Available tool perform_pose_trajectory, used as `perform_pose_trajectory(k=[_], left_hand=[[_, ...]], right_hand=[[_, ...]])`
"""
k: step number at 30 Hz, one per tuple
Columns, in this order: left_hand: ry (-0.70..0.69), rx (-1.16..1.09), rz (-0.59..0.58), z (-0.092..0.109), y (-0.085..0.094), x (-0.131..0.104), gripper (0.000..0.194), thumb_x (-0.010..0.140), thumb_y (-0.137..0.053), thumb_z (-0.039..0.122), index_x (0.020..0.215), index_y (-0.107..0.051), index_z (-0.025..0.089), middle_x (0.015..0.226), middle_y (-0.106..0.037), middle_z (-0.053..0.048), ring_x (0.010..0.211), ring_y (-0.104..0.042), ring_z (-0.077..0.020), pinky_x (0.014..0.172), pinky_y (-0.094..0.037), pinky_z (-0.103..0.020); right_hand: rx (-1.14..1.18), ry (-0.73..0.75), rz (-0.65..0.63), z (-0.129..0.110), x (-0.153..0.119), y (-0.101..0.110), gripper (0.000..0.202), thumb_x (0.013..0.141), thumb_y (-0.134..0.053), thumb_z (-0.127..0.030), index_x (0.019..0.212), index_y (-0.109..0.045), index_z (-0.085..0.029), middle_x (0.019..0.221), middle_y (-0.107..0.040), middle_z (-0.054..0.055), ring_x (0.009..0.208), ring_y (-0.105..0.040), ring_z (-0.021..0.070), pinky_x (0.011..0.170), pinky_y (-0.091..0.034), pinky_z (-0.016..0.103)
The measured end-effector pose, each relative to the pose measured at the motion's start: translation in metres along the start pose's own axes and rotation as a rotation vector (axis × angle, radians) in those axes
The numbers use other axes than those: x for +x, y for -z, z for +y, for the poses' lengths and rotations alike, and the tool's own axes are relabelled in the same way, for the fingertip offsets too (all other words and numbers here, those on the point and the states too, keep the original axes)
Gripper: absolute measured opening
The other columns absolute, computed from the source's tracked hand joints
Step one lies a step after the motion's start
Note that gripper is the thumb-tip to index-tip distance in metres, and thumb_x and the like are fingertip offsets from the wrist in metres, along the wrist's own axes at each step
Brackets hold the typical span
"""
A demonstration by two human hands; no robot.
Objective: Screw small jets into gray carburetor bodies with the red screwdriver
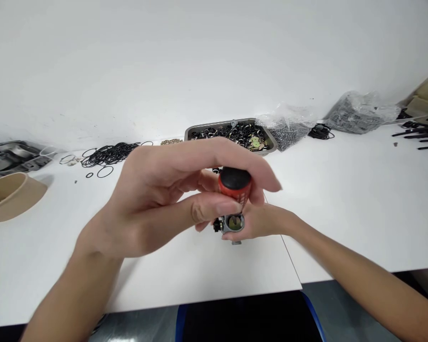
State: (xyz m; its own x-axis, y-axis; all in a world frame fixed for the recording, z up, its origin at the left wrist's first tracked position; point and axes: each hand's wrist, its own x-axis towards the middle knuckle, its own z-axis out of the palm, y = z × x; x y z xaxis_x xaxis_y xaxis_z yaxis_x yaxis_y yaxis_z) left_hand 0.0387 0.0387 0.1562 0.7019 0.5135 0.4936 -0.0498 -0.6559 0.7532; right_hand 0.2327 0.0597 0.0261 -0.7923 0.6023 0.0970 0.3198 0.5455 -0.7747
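Note:
A red screwdriver handle with a black cap (235, 183) stands upright near the middle of the view, and my left hand (171, 199) is wrapped round it with thumb and fingers. Below it, my right hand (258, 221) grips a small grey metal part (234, 222) with a round bore and a brass-coloured plate inside. A black fitting (218, 224) sticks out of the part's left side. The handle hides the top of the part, and the tool's tip cannot be made out.
Along the wall lie black rubber rings (110, 154), a metal tray of small parts (271, 142), and plastic bags of parts (360, 114). A beige container (14, 194) is at the left. Black rods (424, 133) lie at the far right of the white table (185, 280).

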Motion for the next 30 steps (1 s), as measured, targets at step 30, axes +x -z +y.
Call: perform_pose_trajectory(k=[30], left_hand=[[-0.084, -0.146, 0.063, -0.027, -0.005, 0.005, 0.03, 0.09, -0.047, 0.002, 0.117, -0.06, 0.006, 0.098, -0.063, -0.009, 0.075, -0.06, -0.012, 0.052, -0.05, -0.024]], right_hand=[[0.621, -0.022, -0.152, 0.025, 0.006, 0.022, 0.039, 0.082, -0.062, -0.021, 0.121, -0.059, -0.017, 0.129, -0.057, 0.011, 0.117, -0.055, 0.0237, 0.095, -0.047, 0.04]])
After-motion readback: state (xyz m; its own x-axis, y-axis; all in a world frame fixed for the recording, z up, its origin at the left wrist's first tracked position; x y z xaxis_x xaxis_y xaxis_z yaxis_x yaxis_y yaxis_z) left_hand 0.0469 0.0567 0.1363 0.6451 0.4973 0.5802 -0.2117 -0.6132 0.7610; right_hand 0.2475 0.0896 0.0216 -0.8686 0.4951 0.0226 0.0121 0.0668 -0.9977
